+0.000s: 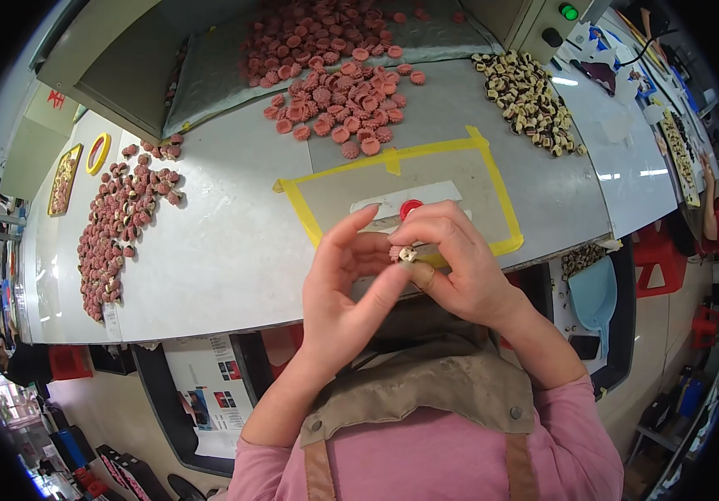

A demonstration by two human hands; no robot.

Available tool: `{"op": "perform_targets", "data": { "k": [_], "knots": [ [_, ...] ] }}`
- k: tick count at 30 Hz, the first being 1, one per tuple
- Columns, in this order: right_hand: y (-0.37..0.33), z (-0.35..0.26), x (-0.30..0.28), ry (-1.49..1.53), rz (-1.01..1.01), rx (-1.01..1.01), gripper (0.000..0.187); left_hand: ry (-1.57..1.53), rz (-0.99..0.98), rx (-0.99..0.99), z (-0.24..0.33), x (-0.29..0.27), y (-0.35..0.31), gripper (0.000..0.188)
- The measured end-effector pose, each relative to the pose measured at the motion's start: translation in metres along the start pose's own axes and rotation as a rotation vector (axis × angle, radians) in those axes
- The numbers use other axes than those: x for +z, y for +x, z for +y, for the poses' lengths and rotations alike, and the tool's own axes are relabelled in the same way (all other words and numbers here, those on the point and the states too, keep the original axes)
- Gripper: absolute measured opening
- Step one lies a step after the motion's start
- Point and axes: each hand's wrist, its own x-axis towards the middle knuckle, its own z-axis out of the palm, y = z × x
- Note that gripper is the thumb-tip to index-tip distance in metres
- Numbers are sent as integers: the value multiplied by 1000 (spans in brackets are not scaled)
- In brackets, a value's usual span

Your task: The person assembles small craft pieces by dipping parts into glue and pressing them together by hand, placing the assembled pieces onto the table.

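Note:
Just over the table's near edge, my two hands meet around a small pink-and-cream piece (400, 253) with a ridged pink side and a cream side with dark marks. My right hand (464, 271) pinches it between thumb and fingertips. The thumb and curled fingers of my left hand (343, 288) close on it from the other side. Behind the hands, a red round object (410, 207) rests on a white strip (368, 204). Farther back spreads a heap of pink ridged caps (339, 104). Cream-and-dark pieces (531, 100) are piled at the right.
Pink-and-cream pieces (113, 225) lie heaped at the left, near a yellow ring (98, 154) and a yellow-rimmed tray (65, 179). Yellow tape (506, 200) frames part of the table. A grey machine housing (117, 67) stands behind. A blue dustpan (593, 296) sits below right.

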Motion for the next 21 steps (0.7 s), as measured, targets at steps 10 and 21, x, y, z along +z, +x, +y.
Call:
{"op": "perform_targets", "data": {
  "k": [10, 21],
  "knots": [
    [0, 0, 13, -156, 87, -77, 42, 261, 14, 39, 0, -2, -3, 47],
    [-10, -11, 5, -135, 72, -16, 29, 1484, 242, 432, 14, -139, 58, 20]
  ]
}}
